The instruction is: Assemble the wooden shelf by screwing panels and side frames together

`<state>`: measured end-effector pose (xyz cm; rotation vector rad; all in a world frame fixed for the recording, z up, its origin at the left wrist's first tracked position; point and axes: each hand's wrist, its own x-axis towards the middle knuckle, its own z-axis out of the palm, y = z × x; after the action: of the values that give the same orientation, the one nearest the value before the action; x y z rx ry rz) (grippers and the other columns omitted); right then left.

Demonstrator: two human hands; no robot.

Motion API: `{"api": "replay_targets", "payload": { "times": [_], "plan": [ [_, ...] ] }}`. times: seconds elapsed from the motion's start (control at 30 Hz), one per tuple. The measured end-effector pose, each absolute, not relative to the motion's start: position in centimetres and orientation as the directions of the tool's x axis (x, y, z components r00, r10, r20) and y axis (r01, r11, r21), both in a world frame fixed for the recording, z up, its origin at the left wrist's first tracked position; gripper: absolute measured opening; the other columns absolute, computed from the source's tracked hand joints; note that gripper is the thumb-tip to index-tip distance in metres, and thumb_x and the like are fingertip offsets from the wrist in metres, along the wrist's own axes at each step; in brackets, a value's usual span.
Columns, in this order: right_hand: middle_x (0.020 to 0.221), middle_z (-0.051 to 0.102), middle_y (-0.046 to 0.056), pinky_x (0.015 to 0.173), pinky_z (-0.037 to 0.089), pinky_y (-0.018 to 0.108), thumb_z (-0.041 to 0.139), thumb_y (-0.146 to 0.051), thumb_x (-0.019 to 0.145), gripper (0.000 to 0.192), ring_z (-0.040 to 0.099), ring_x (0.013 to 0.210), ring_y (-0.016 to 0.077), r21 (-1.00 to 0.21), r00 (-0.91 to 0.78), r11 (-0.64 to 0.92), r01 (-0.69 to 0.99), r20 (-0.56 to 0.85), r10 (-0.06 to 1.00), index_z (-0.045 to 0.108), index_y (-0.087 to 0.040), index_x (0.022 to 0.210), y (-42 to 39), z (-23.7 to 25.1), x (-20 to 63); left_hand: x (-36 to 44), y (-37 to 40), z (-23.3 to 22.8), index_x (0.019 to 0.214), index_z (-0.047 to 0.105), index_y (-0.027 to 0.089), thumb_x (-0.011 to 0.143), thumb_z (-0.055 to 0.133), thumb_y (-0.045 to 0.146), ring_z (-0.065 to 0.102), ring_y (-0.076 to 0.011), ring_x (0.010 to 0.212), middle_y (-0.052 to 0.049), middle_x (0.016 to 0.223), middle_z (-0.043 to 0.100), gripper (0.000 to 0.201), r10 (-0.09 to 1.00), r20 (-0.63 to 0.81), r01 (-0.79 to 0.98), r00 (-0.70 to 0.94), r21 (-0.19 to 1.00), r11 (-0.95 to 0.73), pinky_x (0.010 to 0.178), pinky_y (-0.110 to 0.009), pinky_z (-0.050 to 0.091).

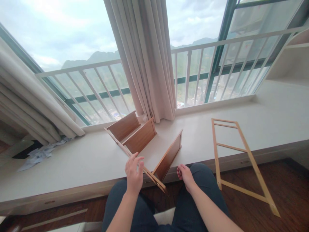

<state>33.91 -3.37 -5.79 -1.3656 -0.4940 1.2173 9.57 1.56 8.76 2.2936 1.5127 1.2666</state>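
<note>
A partly built wooden shelf unit lies on its side on the white window ledge. Its several brown boards stand up from a light wood side frame, whose near end juts past the ledge edge over my lap. Over that side frame is my left hand, its fingers apart and holding nothing; whether the fingertips touch the wood I cannot tell. My right hand is closed near my right knee, to the right of the nearest board. Something small and shiny shows at its fingers, too small to name.
A second ladder-like wooden frame leans against the ledge at right, its feet on the dark floor. Behind the ledge are a white railing and a beige curtain. Crumpled papers lie at left.
</note>
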Motion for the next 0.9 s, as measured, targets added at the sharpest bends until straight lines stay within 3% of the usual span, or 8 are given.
{"api": "replay_targets", "payload": {
  "times": [0.1,0.2,0.4,0.63,0.9],
  "plan": [
    [0.054,0.055,-0.001,0.043,0.029,0.021,0.062,-0.049,0.068,0.031,0.047,0.046,0.0113,-0.903,0.353,-0.239,-0.356,-0.367,0.861,0.055,-0.019,0.064,-3.3,-5.8,33.7,11.3,-3.5,8.5,0.13,0.057,0.026,0.095,0.04,0.059,0.03,-0.0316,0.144,-0.01,0.155,0.036,0.051,0.782,0.582,0.689,0.223,0.473,-0.549,0.115,-0.053,0.028],
    [0.053,0.055,-0.001,0.042,0.028,0.021,0.061,-0.05,0.067,0.032,0.046,0.045,0.0111,-0.91,0.354,-0.247,-0.333,-0.364,0.862,0.055,-0.019,0.063,-3.2,-5.8,33.5,13.4,-6.8,7.9,0.135,0.052,0.025,0.083,0.063,0.058,0.021,-0.0375,0.148,-0.012,0.16,0.025,0.062,0.771,0.552,0.718,0.316,0.393,-0.575,0.114,-0.058,0.029],
    [0.051,0.055,-0.001,0.041,0.029,0.022,0.063,-0.051,0.066,0.033,0.046,0.044,0.012,-0.929,0.368,-0.227,-0.294,-0.329,0.87,0.055,-0.019,0.06,-3.5,-6.1,33.5,15.2,-7.5,6.9,0.092,0.06,0.023,0.082,0.061,0.019,0.016,-0.0353,0.149,-0.009,0.15,0.041,0.01,0.806,0.505,0.768,0.309,0.368,-0.525,0.111,-0.059,0.034],
    [0.052,0.054,-0.001,0.041,0.029,0.023,0.064,-0.049,0.065,0.031,0.046,0.044,0.0124,-0.929,0.375,-0.206,-0.306,-0.317,0.871,0.054,-0.02,0.06,-3.6,-6.4,33.2,14.2,-7.9,6.5,0.083,0.055,0.022,0.07,0.057,0.002,0.009,-0.0372,0.151,-0.01,0.149,0.04,0.024,0.811,0.488,0.724,0.321,0.426,-0.543,0.112,-0.062,0.035],
    [0.06,0.057,0.0,0.044,0.036,0.026,0.067,-0.053,0.061,0.034,0.051,0.054,0.0162,-0.916,0.477,-0.15,-0.371,-0.327,0.816,0.058,-0.021,0.065,-3.3,-6.3,34.0,10.3,-8.3,7.8,0.083,0.057,0.02,0.068,0.055,-0.002,0.01,-0.0364,0.151,-0.01,0.149,0.042,0.027,0.816,0.414,0.715,0.405,0.413,-0.564,0.114,-0.059,0.032]
  ]
}}
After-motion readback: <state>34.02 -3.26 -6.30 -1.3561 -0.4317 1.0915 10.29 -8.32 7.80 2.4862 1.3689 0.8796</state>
